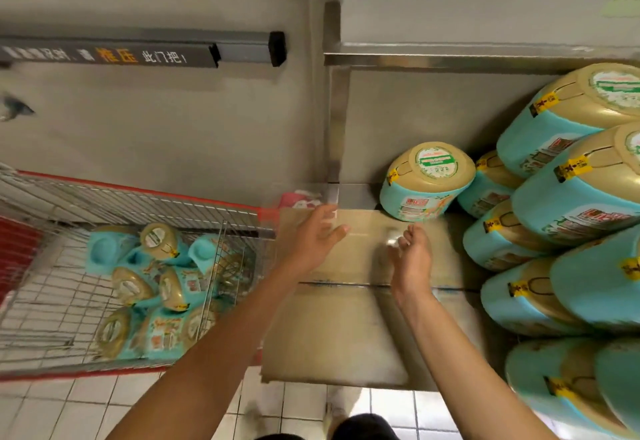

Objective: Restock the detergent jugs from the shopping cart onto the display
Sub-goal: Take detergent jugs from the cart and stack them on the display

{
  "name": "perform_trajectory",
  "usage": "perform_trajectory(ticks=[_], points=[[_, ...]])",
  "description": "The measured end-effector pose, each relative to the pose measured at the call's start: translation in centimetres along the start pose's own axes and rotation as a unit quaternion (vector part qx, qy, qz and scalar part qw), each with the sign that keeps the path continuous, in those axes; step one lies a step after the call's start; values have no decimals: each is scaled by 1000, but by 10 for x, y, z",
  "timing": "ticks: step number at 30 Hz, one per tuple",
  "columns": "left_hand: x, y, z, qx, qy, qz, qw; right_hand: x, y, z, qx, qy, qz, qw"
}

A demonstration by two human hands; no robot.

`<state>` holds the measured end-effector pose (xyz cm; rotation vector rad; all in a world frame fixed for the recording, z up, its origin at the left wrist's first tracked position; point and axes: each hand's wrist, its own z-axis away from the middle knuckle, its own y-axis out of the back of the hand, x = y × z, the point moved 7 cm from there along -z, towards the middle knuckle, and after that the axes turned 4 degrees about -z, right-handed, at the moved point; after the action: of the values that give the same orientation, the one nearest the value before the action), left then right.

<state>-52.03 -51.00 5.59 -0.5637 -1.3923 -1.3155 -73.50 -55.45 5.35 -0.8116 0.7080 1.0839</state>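
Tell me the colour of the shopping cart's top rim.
Red. The shopping cart rim shows best in the head view.

A single head-worn view looks steeply down, close over the cardboard sheet [346, 301] and shopping cart [104, 197].

About eighteen jugs [427, 181], one cart [138, 192], two hands [317, 235].

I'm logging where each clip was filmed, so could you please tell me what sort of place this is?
Most likely a supermarket or warehouse store: a red-trimmed wire shopping cart holds detergent jugs, identical teal jugs are stacked on a display beside it, and the floor is tiled.
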Motion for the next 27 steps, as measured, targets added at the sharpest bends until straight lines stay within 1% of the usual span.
perform_trajectory(ticks=[2,4,9,15,21,24,27], points=[[-22,45,38,7,7,13,1000,23,-11,27,-23,36,55,998],[-48,95,82,23,11,11,1000,50,-29,58,-66,46,81,993],[-128,218,197,126,53,39,990,118,-76,149,-131,45,95,986],[-215,333,326,208,99,79,970,190,-144,269,-233,61,173,955],[-248,402,412,265,118,110,951,242,-191,344,-298,32,224,927],[-252,419,429,285,122,149,939,258,-208,358,-319,21,262,911],[-260,428,430,300,131,184,927,272,-223,358,-327,5,282,902]])
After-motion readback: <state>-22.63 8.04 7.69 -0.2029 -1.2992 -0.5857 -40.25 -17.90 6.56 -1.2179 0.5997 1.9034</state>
